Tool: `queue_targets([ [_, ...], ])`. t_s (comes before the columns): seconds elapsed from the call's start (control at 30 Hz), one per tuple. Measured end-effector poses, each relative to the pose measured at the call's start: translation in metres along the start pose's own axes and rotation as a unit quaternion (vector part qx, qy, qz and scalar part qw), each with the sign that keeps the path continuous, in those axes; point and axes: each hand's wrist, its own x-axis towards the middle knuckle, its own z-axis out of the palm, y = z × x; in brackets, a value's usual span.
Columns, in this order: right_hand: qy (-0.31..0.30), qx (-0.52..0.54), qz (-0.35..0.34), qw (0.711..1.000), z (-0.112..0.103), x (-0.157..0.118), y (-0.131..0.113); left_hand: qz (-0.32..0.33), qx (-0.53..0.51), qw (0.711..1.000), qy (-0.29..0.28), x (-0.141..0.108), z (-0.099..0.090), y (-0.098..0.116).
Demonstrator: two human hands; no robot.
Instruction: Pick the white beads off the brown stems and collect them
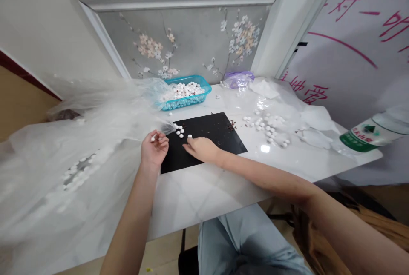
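Note:
My left hand (155,148) hangs over the edge of a black mat (204,138), with a small white ball (152,138) pinched in its fingers. My right hand (201,148) rests palm down on the mat with its fingers extended, its fingertips close to a lone white ball (189,136). A small group of similar white balls (179,130) lies at the mat's upper left corner. Dark crumbs (231,125) are scattered near the mat's far right corner.
A teal plastic basket (185,93) heaped with white balls stands behind the mat, partly under clear plastic sheeting (79,147) that spreads across the left. White balls (266,128) lie on the white table (204,194) at right. A green-labelled bottle (370,132) lies at the right edge.

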Motion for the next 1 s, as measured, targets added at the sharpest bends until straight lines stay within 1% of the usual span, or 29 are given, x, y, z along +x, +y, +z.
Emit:
queue_targets([
  [0.03,0.012,0.081,0.027,0.996,-0.003,0.003,-0.001,0.013,-0.001,1.000,0.000,-0.001,-0.001,0.004],
  [0.1,0.023,0.236,0.081,0.968,-0.011,0.008,-0.002,0.043,0.002,0.999,0.006,-0.002,-0.004,0.012],
  [0.13,0.019,0.284,0.098,0.954,-0.017,0.010,-0.003,0.060,0.007,0.998,0.013,-0.002,-0.005,0.015],
  [0.27,-0.020,0.384,0.135,0.913,-0.040,0.014,-0.001,0.133,0.048,0.989,0.053,0.000,-0.009,0.020],
  [0.37,-0.038,0.434,0.150,0.887,-0.057,0.013,0.004,0.191,0.098,0.974,0.077,0.003,-0.009,0.019],
  [0.43,-0.048,0.455,0.155,0.875,-0.067,0.009,0.006,0.225,0.133,0.962,0.083,0.004,-0.008,0.017],
  [0.5,-0.051,0.451,0.169,0.875,-0.076,0.004,0.008,0.241,0.160,0.954,0.083,0.005,-0.007,0.014],
  [0.6,-0.039,0.403,0.197,0.893,-0.082,-0.005,0.011,0.235,0.190,0.950,0.078,0.006,-0.006,0.007],
  [0.7,-0.012,0.346,0.213,0.914,-0.078,-0.014,0.016,0.228,0.221,0.946,0.068,0.007,-0.005,-0.004],
  [0.77,0.027,0.300,0.213,0.930,-0.070,-0.021,0.018,0.225,0.243,0.941,0.061,0.009,-0.005,-0.011],
  [0.83,0.081,0.252,0.198,0.944,-0.058,-0.029,0.018,0.224,0.264,0.936,0.056,0.011,-0.006,-0.018],
  [0.87,0.105,0.199,0.179,0.958,-0.051,-0.034,0.017,0.224,0.274,0.934,0.054,0.011,-0.006,-0.020],
  [0.9,0.121,0.122,0.154,0.973,-0.043,-0.040,0.015,0.224,0.282,0.931,0.052,0.012,-0.006,-0.023],
  [0.93,0.120,0.004,0.120,0.985,-0.036,-0.045,0.013,0.223,0.290,0.929,0.051,0.013,-0.007,-0.024],
  [0.97,0.101,-0.122,0.089,0.983,-0.029,-0.050,0.011,0.222,0.297,0.927,0.050,0.013,-0.007,-0.026],
  [1.0,0.067,-0.235,0.063,0.968,-0.023,-0.053,0.009,0.220,0.303,0.926,0.051,0.014,-0.008,-0.027],
])
